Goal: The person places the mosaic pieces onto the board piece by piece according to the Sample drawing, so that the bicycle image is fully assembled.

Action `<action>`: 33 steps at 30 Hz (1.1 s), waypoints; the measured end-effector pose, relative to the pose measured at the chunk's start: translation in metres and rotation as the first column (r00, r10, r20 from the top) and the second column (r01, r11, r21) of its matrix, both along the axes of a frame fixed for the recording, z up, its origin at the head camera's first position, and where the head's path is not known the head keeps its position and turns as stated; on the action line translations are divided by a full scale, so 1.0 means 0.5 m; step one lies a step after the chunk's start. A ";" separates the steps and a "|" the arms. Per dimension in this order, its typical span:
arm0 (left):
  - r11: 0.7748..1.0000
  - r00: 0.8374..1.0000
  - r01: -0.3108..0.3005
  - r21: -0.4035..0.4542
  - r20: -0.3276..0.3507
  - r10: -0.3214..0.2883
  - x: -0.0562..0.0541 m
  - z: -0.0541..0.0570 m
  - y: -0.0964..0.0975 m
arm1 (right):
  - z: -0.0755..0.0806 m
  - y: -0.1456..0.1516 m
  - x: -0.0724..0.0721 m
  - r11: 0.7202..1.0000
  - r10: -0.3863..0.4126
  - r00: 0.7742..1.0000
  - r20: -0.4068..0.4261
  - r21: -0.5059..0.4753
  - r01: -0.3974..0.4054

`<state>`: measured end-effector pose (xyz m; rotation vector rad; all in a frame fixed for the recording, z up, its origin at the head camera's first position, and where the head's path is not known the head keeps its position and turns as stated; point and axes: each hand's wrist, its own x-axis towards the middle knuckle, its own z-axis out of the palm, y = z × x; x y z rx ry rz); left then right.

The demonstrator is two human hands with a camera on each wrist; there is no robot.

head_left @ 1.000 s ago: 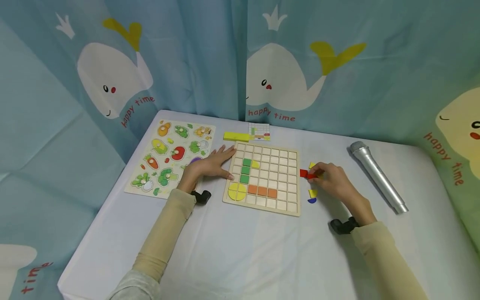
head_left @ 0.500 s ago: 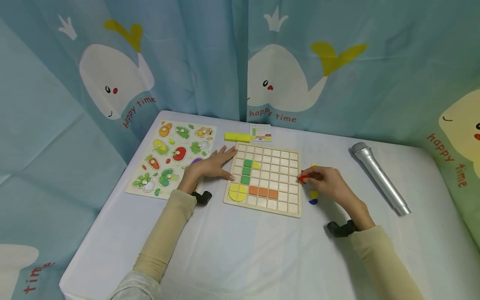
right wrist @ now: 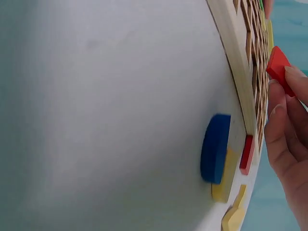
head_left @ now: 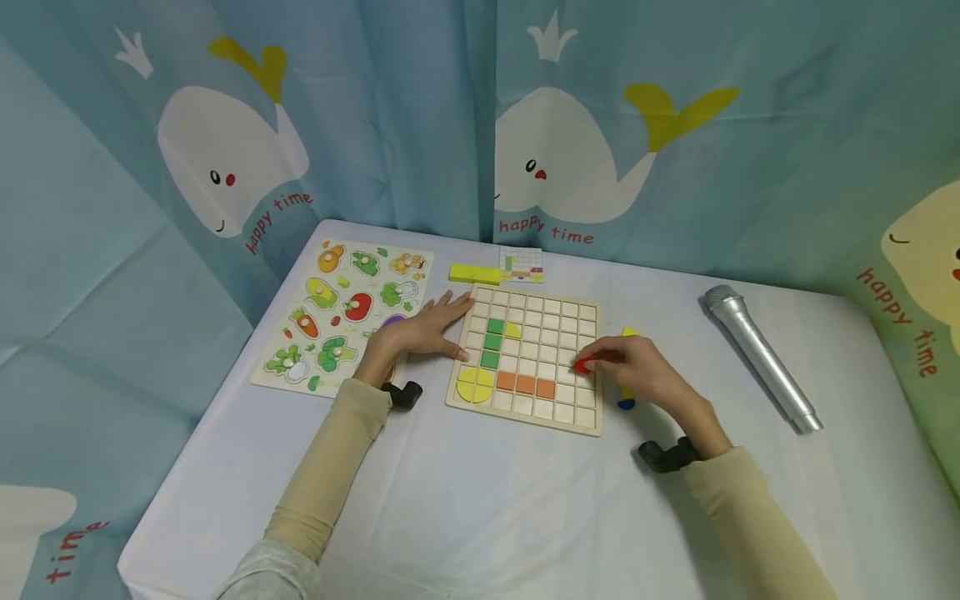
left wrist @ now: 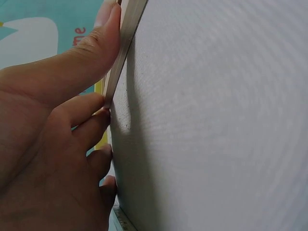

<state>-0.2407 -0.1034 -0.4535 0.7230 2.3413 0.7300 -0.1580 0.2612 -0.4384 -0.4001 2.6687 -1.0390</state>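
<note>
Between thumb and fingers, my right hand (head_left: 637, 367) pinches a small red block (head_left: 583, 365), over the right-hand columns of a wooden grid board (head_left: 550, 321). In the right wrist view this block (right wrist: 278, 67) is tilted and held above the board. My left hand (head_left: 423, 329) rests at the board's left edge with fingers spread, its thumb on the rim. Set in the grid are green squares (head_left: 492, 342), orange squares (head_left: 526, 385), a yellow circle (head_left: 475, 385) of quarter pieces and a single yellow quarter (head_left: 512, 330).
Beside the board's right edge lie a blue half-round block (right wrist: 215, 148), yellow blocks (right wrist: 224, 187) and another red block (right wrist: 247, 155). A silver microphone (head_left: 761, 358) is further right. Behind the board are a pattern card (head_left: 523, 263) and a yellow bar (head_left: 474, 273); a vegetable puzzle (head_left: 345, 342) lies left.
My right hand has carried the red block leftward from the table beside the board to over its right columns. The left hand stays at the board's left edge.
</note>
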 end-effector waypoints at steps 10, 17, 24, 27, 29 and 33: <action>1.000 1.000 -0.006 -0.001 0.003 0.006 -0.001 -0.006 -0.003 | -0.011 -0.020 -0.010 0.997 0.068 0.998 0.019 -0.043 -0.067; 1.000 1.000 -0.006 0.003 -0.010 0.006 0.000 -0.006 -0.002 | -0.011 -0.029 -0.011 0.995 0.096 0.995 0.022 -0.030 -0.095; 1.000 1.000 -0.009 -0.007 -0.014 0.009 -0.001 -0.007 -0.001 | -0.012 -0.033 -0.010 0.993 0.117 0.992 -0.049 -0.012 -0.118; 1.000 1.000 -0.007 -0.004 -0.017 0.007 -0.002 -0.009 -0.001 | -0.013 -0.035 -0.011 0.992 0.129 0.989 -0.076 -0.003 -0.130; 1.000 1.000 -0.005 -0.004 -0.019 0.005 -0.003 -0.011 -0.002 | -0.014 -0.037 -0.011 0.990 0.139 0.987 -0.086 0.003 -0.140; 1.000 1.000 -0.002 -0.005 -0.022 0.002 -0.002 -0.015 -0.003 | -0.015 -0.039 -0.012 0.990 0.142 0.986 -0.082 0.021 -0.141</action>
